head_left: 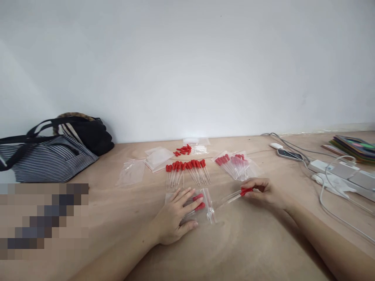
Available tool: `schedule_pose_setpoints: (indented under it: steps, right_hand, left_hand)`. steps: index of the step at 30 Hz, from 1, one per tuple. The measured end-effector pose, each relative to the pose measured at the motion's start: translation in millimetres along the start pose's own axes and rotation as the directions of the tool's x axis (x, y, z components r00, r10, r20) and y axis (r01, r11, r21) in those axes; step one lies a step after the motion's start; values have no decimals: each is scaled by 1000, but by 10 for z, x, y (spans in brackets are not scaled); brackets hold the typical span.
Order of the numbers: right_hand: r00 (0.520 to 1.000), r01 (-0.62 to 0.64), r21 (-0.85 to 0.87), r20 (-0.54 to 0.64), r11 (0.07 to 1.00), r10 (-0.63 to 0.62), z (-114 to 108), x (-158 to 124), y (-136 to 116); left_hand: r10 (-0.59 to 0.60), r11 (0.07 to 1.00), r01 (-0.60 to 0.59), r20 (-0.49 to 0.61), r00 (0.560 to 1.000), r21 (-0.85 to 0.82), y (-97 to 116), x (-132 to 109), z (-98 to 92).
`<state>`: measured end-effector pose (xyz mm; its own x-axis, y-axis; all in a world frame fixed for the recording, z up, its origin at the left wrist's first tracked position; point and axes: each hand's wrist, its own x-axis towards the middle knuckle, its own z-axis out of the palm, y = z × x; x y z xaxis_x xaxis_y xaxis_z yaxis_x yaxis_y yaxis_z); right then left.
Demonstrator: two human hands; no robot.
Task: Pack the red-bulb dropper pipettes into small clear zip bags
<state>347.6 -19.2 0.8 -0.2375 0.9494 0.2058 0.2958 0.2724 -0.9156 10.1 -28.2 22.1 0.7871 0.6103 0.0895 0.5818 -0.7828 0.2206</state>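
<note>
The left hand (179,216) is resting flat and spread on a clear zip bag (209,210), red-bulbed droppers (200,206) showing inside. I'm watching the right hand (259,190) pinching loose droppers (236,196) by their bulbs, tips pointing toward eight o'clock. A dropper row (188,166) is lying at the bag's twelve o'clock.

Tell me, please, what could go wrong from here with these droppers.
The droppers in the right hand, gripped only at the red bulbs, might slip or fan apart. The bag pressed under the left hand could shift. The loose row of droppers just beyond that hand might get knocked askew.
</note>
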Motion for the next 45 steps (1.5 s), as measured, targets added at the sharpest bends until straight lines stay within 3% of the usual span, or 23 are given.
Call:
schedule_pose_setpoints:
  steps: [12,18,25,30,34,37,41,45]
  right_hand:
    - [995,-53,41,-80,998,56,91,32,21]
    - [988,-152,150,27,977,149,244,-6,-75]
    - [978,-183,132,124,974,167,560,-5,-185]
    - [977,-123,11,177,992,119,809,35,-304]
    - [975,1,-146,222,989,32,901,63,-409]
    - [973,69,-85,225,994,-48,917,78,-408]
    - [972,-61,80,232,995,41,934,94,-335]
    - [961,-105,94,266,990,76,973,109,-333]
  left_hand:
    - [-27,997,27,-5,1000,-72,22,-2,-15]
    - [-22,996,21,-21,1000,-82,15,2,7]
    - [-37,998,36,-15,999,-50,-16,-8,59]
    - [-33,998,31,-42,999,-57,-19,-5,85]
    - [-25,998,21,-69,997,-64,-16,-4,100]
    - [-23,997,17,-83,996,-73,-11,-4,103]
    - [-29,997,24,-72,997,-67,-1,-2,96]
    - [-23,997,17,-81,996,-74,3,-2,101]
